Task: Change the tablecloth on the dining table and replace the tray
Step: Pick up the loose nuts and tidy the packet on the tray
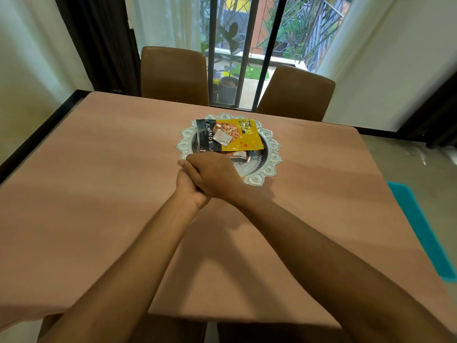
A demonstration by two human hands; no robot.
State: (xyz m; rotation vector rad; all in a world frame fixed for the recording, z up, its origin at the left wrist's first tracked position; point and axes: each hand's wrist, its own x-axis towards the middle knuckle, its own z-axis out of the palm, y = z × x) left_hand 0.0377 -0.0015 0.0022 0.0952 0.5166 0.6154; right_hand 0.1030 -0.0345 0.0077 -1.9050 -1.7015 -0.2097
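Tablecloth (pixel 99 194), a plain dusty pink-brown, lies smooth over the whole bench and drops over its edges. Past the middle sits the tray (pixel 272 154), round and silver, with a scalloped, embossed rim. On it lies a yellow and black almond packet (pixel 237 142) with a small silvery sachet (pixel 222 138) on top. A second wrapper (pixel 239 154) pokes out from under the packet.

My hands meet at the tray's near edge, my right hand (pixel 217 177) laid across my left hand (pixel 188 186). My left fingers (pixel 184 165) are straight and pressed together, pointing toward the tray. My right fingers bend away behind their own knuckles, so I cannot tell whether they grip the left hand or only rest on it. My hands cover the tray's near rim, and whether they touch it is hidden. The second wrapper's print is too small to read.
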